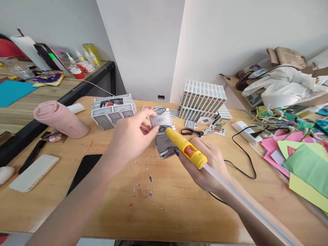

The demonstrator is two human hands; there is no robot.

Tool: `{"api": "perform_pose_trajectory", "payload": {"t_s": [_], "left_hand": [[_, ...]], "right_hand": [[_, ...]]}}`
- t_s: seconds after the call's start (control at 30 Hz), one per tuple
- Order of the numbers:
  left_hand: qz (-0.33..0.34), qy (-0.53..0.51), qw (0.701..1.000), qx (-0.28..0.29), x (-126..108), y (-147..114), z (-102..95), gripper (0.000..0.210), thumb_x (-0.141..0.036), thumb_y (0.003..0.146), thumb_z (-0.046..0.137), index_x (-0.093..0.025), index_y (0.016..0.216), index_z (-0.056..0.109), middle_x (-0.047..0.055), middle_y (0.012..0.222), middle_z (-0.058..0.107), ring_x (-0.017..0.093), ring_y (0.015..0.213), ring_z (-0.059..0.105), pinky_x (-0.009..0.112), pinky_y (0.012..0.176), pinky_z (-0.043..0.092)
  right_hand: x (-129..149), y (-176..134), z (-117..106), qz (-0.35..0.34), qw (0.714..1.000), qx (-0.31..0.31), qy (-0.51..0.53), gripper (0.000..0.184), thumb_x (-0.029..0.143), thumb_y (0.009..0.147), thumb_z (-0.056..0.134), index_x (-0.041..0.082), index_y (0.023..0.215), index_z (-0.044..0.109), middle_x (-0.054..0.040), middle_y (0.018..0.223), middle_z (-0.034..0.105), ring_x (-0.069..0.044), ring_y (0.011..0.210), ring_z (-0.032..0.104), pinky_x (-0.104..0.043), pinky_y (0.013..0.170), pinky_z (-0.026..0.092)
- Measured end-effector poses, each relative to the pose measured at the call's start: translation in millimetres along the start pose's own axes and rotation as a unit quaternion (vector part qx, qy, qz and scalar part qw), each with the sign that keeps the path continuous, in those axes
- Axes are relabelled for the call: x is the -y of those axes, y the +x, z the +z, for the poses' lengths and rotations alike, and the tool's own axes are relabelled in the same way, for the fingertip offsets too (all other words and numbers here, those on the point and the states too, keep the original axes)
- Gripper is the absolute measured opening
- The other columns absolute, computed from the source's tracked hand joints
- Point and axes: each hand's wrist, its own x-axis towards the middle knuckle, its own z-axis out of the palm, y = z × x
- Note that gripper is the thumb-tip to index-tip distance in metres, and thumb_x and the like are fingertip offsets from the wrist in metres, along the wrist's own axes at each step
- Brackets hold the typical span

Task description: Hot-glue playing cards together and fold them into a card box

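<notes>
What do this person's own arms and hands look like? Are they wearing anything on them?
The left hand and right hand are ungloved, with no rings visible. The left forearm and right forearm show no sleeves, watch or bracelet. The right thumbnail looks dark, perhaps painted.

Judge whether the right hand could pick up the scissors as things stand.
Probably not: the right hand is gripping the yellow glue gun. The scissors lie close beyond it, their handles uncovered, so the full hand seems the main obstacle.
</notes>
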Motion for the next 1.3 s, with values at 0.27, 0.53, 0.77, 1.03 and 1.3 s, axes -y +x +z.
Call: {"api": "perform_pose_trajectory", "payload": {"t_s": [0.27,0.53,0.77,1.03,1.3], "left_hand": [[-0.010,-0.012,1.000,0.008,1.2,-1.9,0.2,0.030,-0.021,0.082,0.058,-0.024,0.111,0.063,0.000,0.081,0.074,0.016,0.070,0.071,0.028,0.074,0.058],[-0.015,-0.009,1.000,0.020,2.7,-0.5,-0.2,0.029,-0.022,0.084,0.056,-0.026,0.113,0.062,-0.001,0.080,0.074,0.016,0.070,0.071,0.028,0.071,0.055],[-0.035,-0.032,0.998,0.037,4.7,-3.4,0.5,0.027,-0.026,0.085,0.057,-0.027,0.112,0.058,-0.001,0.081,0.072,0.015,0.068,0.070,0.028,0.068,0.053],[-0.085,-0.142,0.986,-0.003,2.7,-8.5,17.6,0.034,-0.030,0.080,0.065,-0.024,0.111,0.052,-0.001,0.078,0.070,0.015,0.067,0.070,0.027,0.064,0.056],[-0.137,-0.193,0.969,-0.076,-11.0,-20.6,36.5,0.036,-0.025,0.078,0.064,-0.025,0.109,0.045,-0.001,0.085,0.069,0.015,0.070,0.071,0.023,0.057,0.056]], "right_hand": [[2.7,8.3,-6.7,0.029,0.996,0.062,0.049,0.017,0.031,0.088,0.048,0.021,0.074,0.047,0.0003,0.063,0.054,-0.013,0.055,0.050,-0.026,0.051,0.038],[0.6,10.7,-11.3,0.046,0.990,0.112,0.073,0.017,0.032,0.090,0.045,0.018,0.088,0.054,-0.0036,0.071,0.061,-0.018,0.061,0.055,-0.030,0.055,0.041],[-1.3,6.6,-10.3,0.073,0.993,0.078,0.054,0.019,0.035,0.089,0.047,0.020,0.080,0.053,-0.0022,0.066,0.058,-0.016,0.058,0.052,-0.029,0.054,0.038],[-2.5,4.8,-9.6,0.112,0.992,0.047,0.046,0.024,0.036,0.088,0.049,0.021,0.069,0.048,0.0018,0.057,0.050,-0.012,0.050,0.044,-0.026,0.048,0.032],[-2.1,1.5,-2.6,0.129,0.987,0.052,0.073,0.019,0.035,0.090,0.048,0.020,0.080,0.054,0.0014,0.062,0.051,-0.013,0.054,0.046,-0.027,0.050,0.034]]}}
